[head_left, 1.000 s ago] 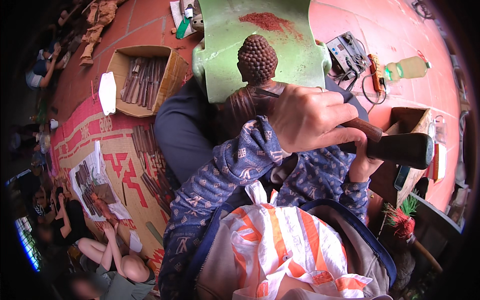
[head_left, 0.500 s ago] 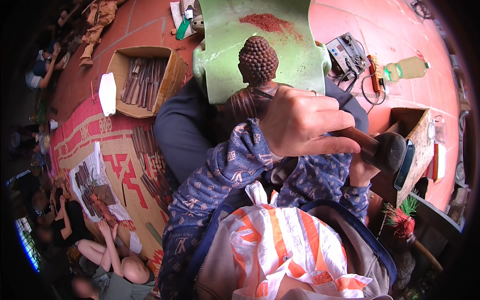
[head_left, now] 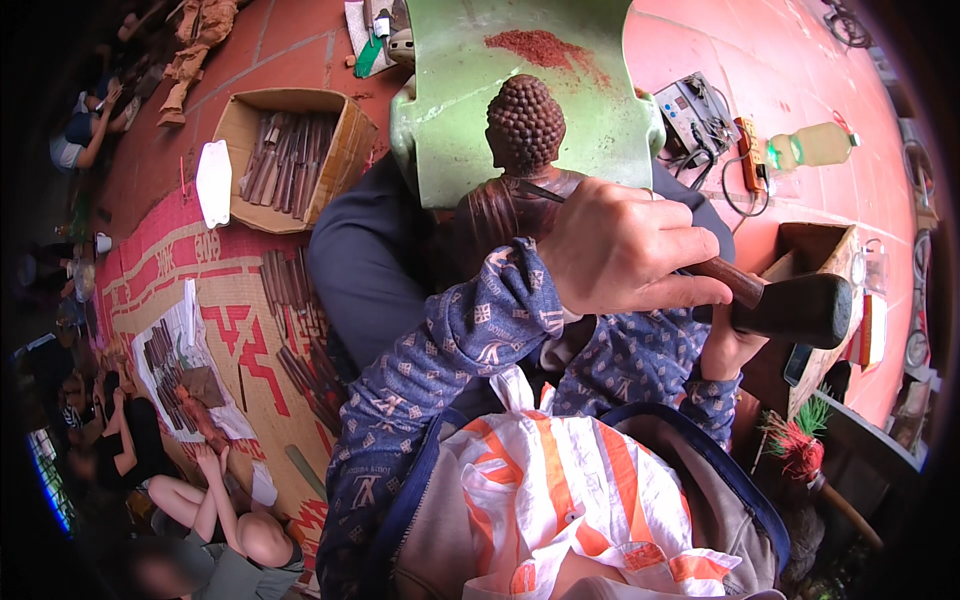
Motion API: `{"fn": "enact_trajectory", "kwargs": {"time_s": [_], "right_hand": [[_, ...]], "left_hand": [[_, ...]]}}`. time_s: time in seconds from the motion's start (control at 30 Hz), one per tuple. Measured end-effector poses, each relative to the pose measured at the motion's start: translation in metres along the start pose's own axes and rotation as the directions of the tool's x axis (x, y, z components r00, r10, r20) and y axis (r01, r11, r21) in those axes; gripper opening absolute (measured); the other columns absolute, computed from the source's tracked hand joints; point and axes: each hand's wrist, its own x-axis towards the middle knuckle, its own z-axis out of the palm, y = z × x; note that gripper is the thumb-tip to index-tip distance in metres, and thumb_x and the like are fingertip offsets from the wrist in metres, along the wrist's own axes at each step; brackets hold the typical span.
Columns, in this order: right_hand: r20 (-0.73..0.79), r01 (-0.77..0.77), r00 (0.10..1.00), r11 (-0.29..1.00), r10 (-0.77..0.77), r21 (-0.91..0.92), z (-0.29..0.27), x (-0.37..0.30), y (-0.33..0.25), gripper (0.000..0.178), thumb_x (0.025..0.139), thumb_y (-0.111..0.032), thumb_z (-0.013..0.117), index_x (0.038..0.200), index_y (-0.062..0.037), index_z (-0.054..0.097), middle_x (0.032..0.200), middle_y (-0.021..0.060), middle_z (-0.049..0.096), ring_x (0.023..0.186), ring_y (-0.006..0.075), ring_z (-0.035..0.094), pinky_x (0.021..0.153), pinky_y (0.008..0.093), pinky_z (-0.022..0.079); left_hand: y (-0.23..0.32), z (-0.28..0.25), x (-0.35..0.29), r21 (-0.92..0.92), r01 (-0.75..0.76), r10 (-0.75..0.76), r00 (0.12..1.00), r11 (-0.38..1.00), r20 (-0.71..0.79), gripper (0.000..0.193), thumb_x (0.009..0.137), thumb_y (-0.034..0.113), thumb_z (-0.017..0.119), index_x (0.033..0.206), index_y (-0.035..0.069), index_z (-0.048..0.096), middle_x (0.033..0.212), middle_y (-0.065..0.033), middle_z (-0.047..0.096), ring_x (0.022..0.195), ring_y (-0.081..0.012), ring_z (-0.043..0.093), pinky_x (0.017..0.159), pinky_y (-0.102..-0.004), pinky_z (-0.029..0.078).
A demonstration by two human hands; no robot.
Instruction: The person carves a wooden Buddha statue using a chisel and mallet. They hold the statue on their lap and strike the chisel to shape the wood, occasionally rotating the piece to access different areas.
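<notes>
A dark brown wooden Buddha statue (head_left: 527, 125) with a knobbly carved head stands between my knees, its back toward me. Wrapped around a chisel (head_left: 728, 278), my left hand (head_left: 635, 250) holds its wooden handle slanting down to the right. The chisel's thin blade reaches the statue's neck and shoulder area; the exact tip is hard to see. My right hand (head_left: 728, 345), lower and partly hidden, is closed around a dark mallet (head_left: 805, 308). The mallet's head lies against or very near the chisel handle's end; most of its grip is covered.
Ahead is a green plastic chair (head_left: 440, 110) with reddish wood shavings (head_left: 535, 46). Left, a cardboard box (head_left: 345, 150) holds several chisels; more lie on the mat (head_left: 240, 350). A control box (head_left: 690, 105), bottle (head_left: 815, 145) and wooden box (head_left: 845, 255) are right. People sit far left.
The mallet has swung so its head now shows lengthwise beside the handle's end. My left hand, the chisel and the statue appear shifted slightly right in the view.
</notes>
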Motion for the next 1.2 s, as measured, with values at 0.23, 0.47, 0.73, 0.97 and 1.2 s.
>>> {"fn": "enact_trajectory", "kwargs": {"time_s": [0.23, 0.47, 0.73, 0.97, 1.2], "right_hand": [[0.065, 0.181, 0.983, 0.971, -0.172, -0.159, -0.011, 0.002, 0.016, 0.026, 0.081, 0.002, 0.067, 0.104, 0.0008, 0.055, 0.094, 0.0059, 0.056, 0.089, 0.0156, 0.053, 0.083, 0.0288, 0.043], [0.006, 0.233, 0.971, 0.933, -0.241, -0.274, -0.003, 0.009, 0.002, 0.011, 0.081, 0.002, 0.066, 0.087, 0.0000, 0.057, 0.079, 0.0053, 0.054, 0.073, 0.0168, 0.053, 0.077, 0.0304, 0.046], [0.169, 0.234, 0.970, 0.841, -0.172, -0.487, -0.009, 0.008, 0.000, 0.017, 0.082, 0.005, 0.061, 0.089, -0.0023, 0.047, 0.076, 0.0066, 0.052, 0.069, 0.0171, 0.049, 0.071, 0.0300, 0.041], [0.082, 0.266, 0.962, 0.959, -0.259, -0.097, 0.000, 0.014, -0.009, 0.023, 0.083, 0.004, 0.063, 0.093, -0.0040, 0.044, 0.073, 0.0059, 0.050, 0.067, 0.0153, 0.047, 0.069, 0.0302, 0.040], [0.024, 0.327, 0.943, 0.915, -0.331, -0.238, 0.002, 0.016, -0.008, 0.019, 0.085, -0.007, 0.067, 0.087, -0.0027, 0.049, 0.068, 0.0047, 0.053, 0.062, 0.0147, 0.048, 0.062, 0.0308, 0.041]], "left_hand": [[0.002, -0.005, 0.000, -0.054, 0.023, -0.025, 0.999, 0.998, -0.046, 0.031, 0.072, 0.038, 0.076, 0.080, 0.010, 0.066, 0.059, -0.0030, 0.054, 0.050, -0.0216, 0.057, 0.047, -0.0323, 0.044], [-0.001, -0.003, -0.001, -0.052, 0.029, -0.031, 0.999, 0.998, -0.039, 0.030, 0.072, 0.037, 0.076, 0.080, 0.010, 0.067, 0.059, -0.0032, 0.054, 0.050, -0.0223, 0.057, 0.046, -0.0329, 0.044], [-0.002, -0.011, -0.004, -0.095, -0.015, 0.007, 0.997, 0.995, -0.079, 0.033, 0.071, 0.039, 0.077, 0.080, 0.009, 0.067, 0.059, -0.0028, 0.054, 0.049, -0.0210, 0.056, 0.045, -0.0313, 0.042], [-0.004, -0.013, -0.006, -0.131, -0.064, 0.055, 0.996, 0.989, -0.073, 0.035, 0.069, 0.039, 0.078, 0.081, 0.008, 0.067, 0.059, -0.0025, 0.054, 0.048, -0.0203, 0.055, 0.045, -0.0310, 0.041], [-0.004, -0.016, -0.010, -0.172, -0.085, 0.075, 0.995, 0.981, -0.066, 0.036, 0.068, 0.039, 0.080, 0.078, 0.008, 0.065, 0.059, -0.0019, 0.053, 0.048, -0.0200, 0.054, 0.044, -0.0307, 0.040]]}}
